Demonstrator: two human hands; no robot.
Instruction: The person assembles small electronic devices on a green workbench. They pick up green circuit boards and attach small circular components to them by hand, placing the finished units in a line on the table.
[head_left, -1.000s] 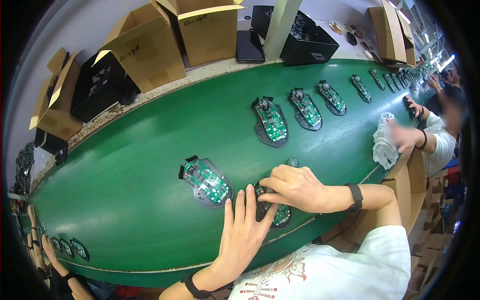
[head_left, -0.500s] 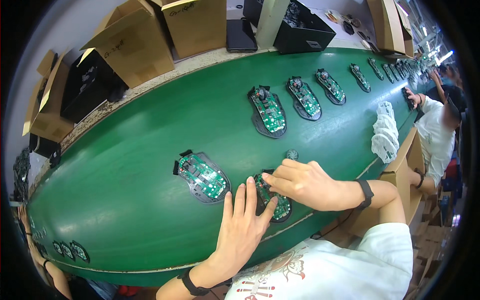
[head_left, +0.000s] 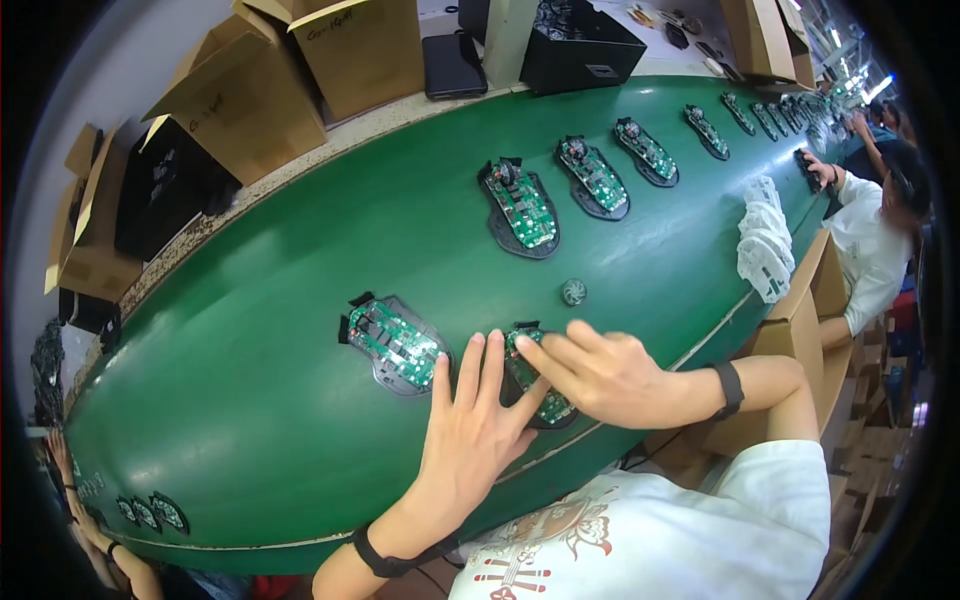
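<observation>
In front of me lies a green circuit board (head_left: 556, 408) in a dark casing, partly covered by both hands. My left hand (head_left: 462, 430) is spread out, its fingers along the casing's left side and its thumb across the board. My right hand (head_left: 612, 380) is closed, fingertips bent down at the board's upper end; anything pinched there is hidden. Just left of my left fingertips sits a second circuit board (head_left: 396, 345) in a dark casing with black tabs. A small round slotted metallic part (head_left: 573, 291) lies above my right hand.
Several more board-filled casings (head_left: 525, 212) run off to the far right on the green belt (head_left: 250, 400). White moulded parts (head_left: 766, 240) are stacked at the right edge by a cardboard box (head_left: 800, 330). Cartons (head_left: 235, 100) and a black bin (head_left: 583, 55) line the back. Co-workers sit at both ends.
The casings and round part appear slightly higher and further left, as the view shifts. My right fingers have moved slightly over the board's upper end; my left hand stays against it.
</observation>
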